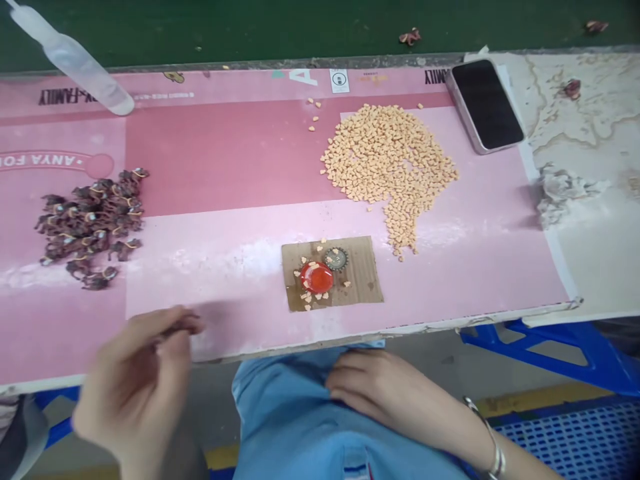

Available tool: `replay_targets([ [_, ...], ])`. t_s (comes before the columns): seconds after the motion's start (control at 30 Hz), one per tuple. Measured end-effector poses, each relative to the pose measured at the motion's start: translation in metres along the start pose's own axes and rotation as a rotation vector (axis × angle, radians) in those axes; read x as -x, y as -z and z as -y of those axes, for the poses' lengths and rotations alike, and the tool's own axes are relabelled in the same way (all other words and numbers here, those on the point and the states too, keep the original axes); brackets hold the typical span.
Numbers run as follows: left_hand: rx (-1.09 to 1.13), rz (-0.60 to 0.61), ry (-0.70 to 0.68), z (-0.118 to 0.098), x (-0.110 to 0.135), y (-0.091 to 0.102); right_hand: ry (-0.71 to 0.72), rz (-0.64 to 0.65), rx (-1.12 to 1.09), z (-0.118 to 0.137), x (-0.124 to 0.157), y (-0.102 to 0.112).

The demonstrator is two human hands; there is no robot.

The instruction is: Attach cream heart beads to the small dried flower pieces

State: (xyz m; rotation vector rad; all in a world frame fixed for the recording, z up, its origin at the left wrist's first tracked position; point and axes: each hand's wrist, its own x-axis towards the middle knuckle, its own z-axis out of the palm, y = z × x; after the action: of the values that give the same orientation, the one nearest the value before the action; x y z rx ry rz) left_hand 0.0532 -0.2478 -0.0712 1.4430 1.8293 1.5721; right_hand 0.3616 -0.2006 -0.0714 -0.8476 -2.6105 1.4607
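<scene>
The right hand [373, 381] lay on the blue cloth [300, 413], its fingers loosely bent and touching only this cloth. The left hand [137, 383] was raised at the table edge, thumb and fingertips close together; because of blur I could not tell whether they pinched something. Beyond, the card [363, 273] carried a red cap [319, 280], a metal cap [337, 259] and few yellow bits [347, 285]. Farther, the dark figures [95, 217] lay left, the yellow heap [375, 153] right.

Pink printed surface [225, 287]: smooth, glossy | brown rectangular cardboard [364, 280]: mostly matt | translucent white plastic bottle [80, 65], 10 o'clock: smooth | silver metal bangle [498, 460], 4 o'clock: polished
</scene>
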Motion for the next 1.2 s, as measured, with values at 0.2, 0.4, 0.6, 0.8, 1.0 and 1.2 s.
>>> replay_targets([
  [0.2, 0.084, 0.342, -0.088, -0.045, -0.004, -0.037, 0.286, -0.337, -0.100, 0.026, -0.009, 0.038],
  [0.4, 0.111, 0.579, -0.228, -0.059, -0.011, -0.058, 0.305, -0.655, 0.224, 0.031, -0.023, 0.043],
  [0.6, 0.064, 0.505, -0.237, -0.062, -0.010, -0.071, 0.303, -0.616, 0.295, 0.032, -0.026, 0.041],
  [0.8, 0.026, 0.419, -0.213, -0.063, -0.006, -0.079, 0.252, -0.690, 0.258, 0.035, -0.031, 0.032],
  [1.0, -0.067, 0.432, -0.274, -0.061, -0.010, -0.080, 0.190, -0.753, 0.073, 0.034, -0.038, 0.030],
  [1.2, -0.206, 0.411, -0.315, -0.061, -0.009, -0.079, 0.170, -0.812, 0.187, 0.033, -0.044, 0.029],
])
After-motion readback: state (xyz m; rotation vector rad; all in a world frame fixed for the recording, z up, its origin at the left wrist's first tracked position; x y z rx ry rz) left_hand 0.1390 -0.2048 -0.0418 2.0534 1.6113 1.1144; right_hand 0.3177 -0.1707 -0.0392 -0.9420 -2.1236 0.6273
